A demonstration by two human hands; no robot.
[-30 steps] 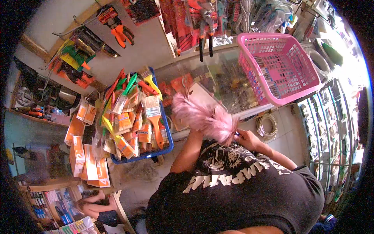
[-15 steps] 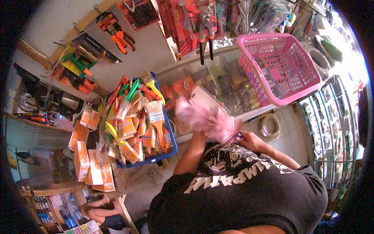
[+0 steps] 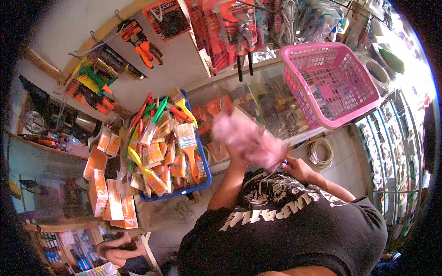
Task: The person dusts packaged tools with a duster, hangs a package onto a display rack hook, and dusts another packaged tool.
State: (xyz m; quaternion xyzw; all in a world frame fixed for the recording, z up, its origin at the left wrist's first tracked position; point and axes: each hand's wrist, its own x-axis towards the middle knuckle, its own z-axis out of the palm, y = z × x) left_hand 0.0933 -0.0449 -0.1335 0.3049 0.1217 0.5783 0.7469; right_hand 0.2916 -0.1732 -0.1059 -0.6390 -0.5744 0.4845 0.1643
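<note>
Pink duster — right hand angled inward, fingers closed round handle; left hand mostly hidden, grip unclear.

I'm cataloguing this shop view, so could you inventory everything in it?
duster: one, pink, right hand
panel: one, pale, behind duster
basket: one, pink, on counter
crate: one, blue, left of duster
paintbrushes: many, multicoloured, in crate
boxes: several, orange and white, beside crate
cable coil: one, pale, floor
hanging tools: several, mostly orange and black, wall
racked packets: many, mostly pale, far right
bystander's legs: two, bare, lower left
shirt: one, black, worn
left hand: one, bare, mostly hidden, grip unclear
right hand: one, bare, at duster's base
</note>
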